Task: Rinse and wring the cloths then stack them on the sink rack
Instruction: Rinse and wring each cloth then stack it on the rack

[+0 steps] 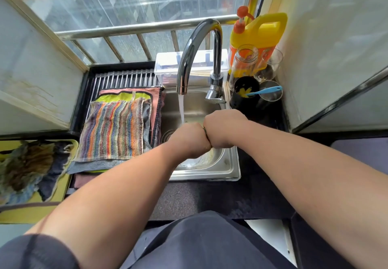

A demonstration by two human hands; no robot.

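Striped terry, orange and blue and purple, tops the stack of cloths (113, 130) already lying on the sink rack (126, 78), which spans the counter just left of the sink (228, 163); under it I can make out a grey cloth, a pink one and a yellow-green one. The cloth I am working on now I cannot actually see: my left hand (189, 138) and right hand (224, 125) are both balled into fists, knuckle against knuckle, low over the sink basin and just right of the running stream from the tap (197, 58). I judge they are clenched on a cloth mid-wring, but my own fists hide whatever is between them, so I cannot say for sure. Further left of the sink, past the rack, a yellow tray (60, 197) holds a heap of crumpled dark and brownish cloths (29, 163) that look not yet rinsed. Right of the sink, a yellow detergent jug (260, 35), a glass jar (244, 62) and a black cup with a blue-handled utensil (245, 92) crowd the corner. The risks from here, as I see them: twisting this close to the stream could re-soak the cloth; an elbow swinging right could knock the glassware; and carrying a poorly wrung cloth left to the stack would drip onto the counter and wet the cloths already laid flat.
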